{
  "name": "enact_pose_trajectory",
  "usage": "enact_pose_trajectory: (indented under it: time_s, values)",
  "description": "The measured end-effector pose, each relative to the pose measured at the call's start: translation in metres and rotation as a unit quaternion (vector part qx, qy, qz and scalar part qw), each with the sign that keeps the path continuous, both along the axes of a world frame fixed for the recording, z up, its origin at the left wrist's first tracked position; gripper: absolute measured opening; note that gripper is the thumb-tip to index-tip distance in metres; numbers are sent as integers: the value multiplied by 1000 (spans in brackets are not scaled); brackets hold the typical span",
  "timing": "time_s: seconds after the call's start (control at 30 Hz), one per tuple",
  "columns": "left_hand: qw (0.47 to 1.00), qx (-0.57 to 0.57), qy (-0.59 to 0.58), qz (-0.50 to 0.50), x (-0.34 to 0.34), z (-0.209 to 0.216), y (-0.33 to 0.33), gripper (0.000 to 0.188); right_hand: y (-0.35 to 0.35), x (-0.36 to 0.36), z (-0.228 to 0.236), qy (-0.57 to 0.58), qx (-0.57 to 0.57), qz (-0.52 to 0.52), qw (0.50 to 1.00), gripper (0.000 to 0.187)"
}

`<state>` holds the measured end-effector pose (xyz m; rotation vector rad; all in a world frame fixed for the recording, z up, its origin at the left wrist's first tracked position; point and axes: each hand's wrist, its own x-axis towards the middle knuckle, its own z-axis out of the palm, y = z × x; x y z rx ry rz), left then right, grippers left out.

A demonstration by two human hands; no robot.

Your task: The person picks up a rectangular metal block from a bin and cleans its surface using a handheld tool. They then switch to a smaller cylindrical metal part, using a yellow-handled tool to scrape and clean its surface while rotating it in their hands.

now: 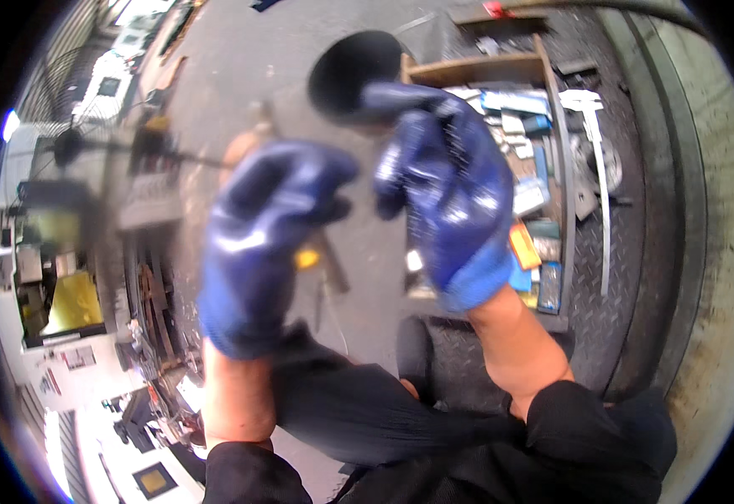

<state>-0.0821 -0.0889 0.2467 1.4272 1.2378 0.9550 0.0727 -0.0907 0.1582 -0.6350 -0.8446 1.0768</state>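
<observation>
Both of my hands wear blue gloves and are raised close to the camera, blurred by motion. My left hand (pixel 266 244) has its fingers curled, with a small dark shape under the fingertips; I cannot tell what that shape is. My right hand (pixel 451 185) is also curled, and its upper fingers meet the edge of a black round object (pixel 352 71). Whether it grips that object is unclear. A brown handle-like thing (pixel 245 144) shows behind the left hand, and below it are a yellow spot (pixel 306 259) and a slim tool (pixel 335 273) on the floor.
A wooden tray (pixel 543 67) holding several small boxes and tools stands at right on ribbed metal plate (pixel 636 252), with a large caliper (pixel 592 109) beside it. My dark trousers (pixel 367 412) fill the bottom. Workshop clutter and a fan (pixel 69 144) line the left.
</observation>
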Motion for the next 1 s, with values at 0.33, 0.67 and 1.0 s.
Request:
enact_pose_trajectory:
  time_s: [0.33,0.67,1.0]
  values:
    - [996,-47,-32,-65,9,15,-9,21,-11,17,34,-19,47,-43,998,34]
    - [905,-123,-332,-237,2,0,2,41,-4,18,33,61,17,-64,996,24]
    - [930,-211,-247,-170,2,-14,-2,37,20,-19,6,125,126,-44,983,12]
